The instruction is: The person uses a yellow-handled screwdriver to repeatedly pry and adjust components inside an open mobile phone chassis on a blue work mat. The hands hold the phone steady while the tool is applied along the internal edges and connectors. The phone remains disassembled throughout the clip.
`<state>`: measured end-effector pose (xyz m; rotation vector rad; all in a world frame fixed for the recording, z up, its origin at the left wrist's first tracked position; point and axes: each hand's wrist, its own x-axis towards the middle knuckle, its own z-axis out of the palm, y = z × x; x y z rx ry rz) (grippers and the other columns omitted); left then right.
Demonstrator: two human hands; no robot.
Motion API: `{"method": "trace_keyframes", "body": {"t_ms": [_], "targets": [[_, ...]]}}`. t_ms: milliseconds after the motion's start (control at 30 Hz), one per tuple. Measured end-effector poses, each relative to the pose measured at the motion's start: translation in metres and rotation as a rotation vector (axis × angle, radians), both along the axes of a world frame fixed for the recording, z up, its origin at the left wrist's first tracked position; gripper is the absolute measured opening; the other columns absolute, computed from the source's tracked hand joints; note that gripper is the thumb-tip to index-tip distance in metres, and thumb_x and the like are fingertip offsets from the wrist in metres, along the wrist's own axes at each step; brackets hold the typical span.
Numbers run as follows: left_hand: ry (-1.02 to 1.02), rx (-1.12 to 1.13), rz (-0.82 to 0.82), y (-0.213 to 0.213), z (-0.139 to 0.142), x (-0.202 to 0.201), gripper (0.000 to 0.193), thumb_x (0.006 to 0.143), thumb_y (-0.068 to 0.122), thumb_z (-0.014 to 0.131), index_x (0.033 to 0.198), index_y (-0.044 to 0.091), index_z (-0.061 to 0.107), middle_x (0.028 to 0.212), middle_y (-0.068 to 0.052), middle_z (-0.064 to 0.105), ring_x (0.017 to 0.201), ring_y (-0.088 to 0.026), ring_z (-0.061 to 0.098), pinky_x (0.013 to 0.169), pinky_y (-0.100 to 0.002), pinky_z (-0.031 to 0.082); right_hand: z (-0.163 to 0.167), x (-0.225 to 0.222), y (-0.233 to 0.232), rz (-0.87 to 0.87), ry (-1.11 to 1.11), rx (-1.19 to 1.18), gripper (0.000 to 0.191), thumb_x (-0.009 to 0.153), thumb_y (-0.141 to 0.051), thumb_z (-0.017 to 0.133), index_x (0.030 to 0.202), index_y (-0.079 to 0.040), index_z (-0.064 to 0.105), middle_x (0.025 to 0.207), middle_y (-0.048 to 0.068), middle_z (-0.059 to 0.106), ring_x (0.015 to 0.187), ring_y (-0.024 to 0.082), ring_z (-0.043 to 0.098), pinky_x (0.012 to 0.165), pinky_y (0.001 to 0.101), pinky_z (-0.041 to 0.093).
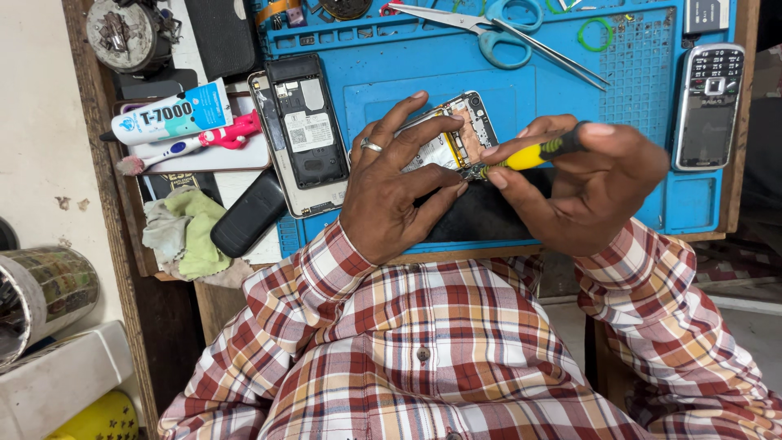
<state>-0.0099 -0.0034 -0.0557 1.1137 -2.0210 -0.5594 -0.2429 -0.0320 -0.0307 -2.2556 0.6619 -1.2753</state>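
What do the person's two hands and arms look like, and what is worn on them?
Both arms wear long sleeves of a checked shirt in red, white, orange and dark lines, with cuffs reaching the wrists. The left sleeve and the right sleeve match the shirt body. The left hand is bare and wears a silver ring on one finger. The right hand is bare, with no ring visible.

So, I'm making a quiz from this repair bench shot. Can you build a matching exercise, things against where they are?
Things:
1. opened phone
2. screwdriver
3. scissors
4. glue tube

Places:
A. left of the blue mat, off it
B. top of the mat
C. under the left hand
D. in the right hand

Pairs: 1-C, 2-D, 3-B, 4-A
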Motion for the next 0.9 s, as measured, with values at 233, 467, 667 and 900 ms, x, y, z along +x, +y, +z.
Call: {"method": "trace_keyframes", "body": {"t_ms": [233,467,667,900], "targets": [[0.078,0.035,-0.027,-0.001,0.002,0.003,0.008,0.091,0.026,0.086,0.096,0.02,0.082,0.147,0.0,0.061,0.155,-0.032,0.037,0.122,-0.052,0.032,-0.013,-0.014,-0.004,-0.083,-0.059,0.021,0.026,0.1,0.013,0.075,0.115,0.006,0.055,0.152,0.0,0.029,0.091,0.027,0.075,0.087,0.0315,0.068],[0.136,0.051,-0.045,-0.001,0.003,0.006,0.011,0.089,0.027,0.088,0.098,0.023,0.083,0.146,0.001,0.062,0.156,-0.031,0.037,0.124,-0.051,0.03,-0.019,-0.026,-0.002,-0.107,-0.073,0.066,0.015,0.1,0.01,0.075,0.098,0.012,0.06,0.157,-0.006,0.021,0.091,0.026,0.076,0.085,0.0309,0.064],[0.131,0.045,-0.045,-0.001,0.002,0.004,0.011,0.088,0.028,0.089,0.096,0.024,0.083,0.146,0.002,0.062,0.155,-0.03,0.037,0.123,-0.051,0.03,-0.016,-0.023,0.0,-0.14,-0.026,0.053,0.014,0.102,0.011,0.078,0.102,0.015,0.065,0.156,-0.008,0.018,0.083,0.019,0.072,0.084,0.0292,0.066],[0.121,0.031,-0.052,-0.002,0.004,0.004,0.011,0.089,0.026,0.088,0.097,0.023,0.083,0.146,0.001,0.061,0.155,-0.031,0.038,0.122,-0.051,0.031,-0.011,-0.015,0.0,-0.101,-0.042,0.022,0.023,0.099,0.013,0.077,0.11,0.007,0.057,0.157,-0.003,0.025,0.087,0.024,0.076,0.084,0.0319,0.064]]}}
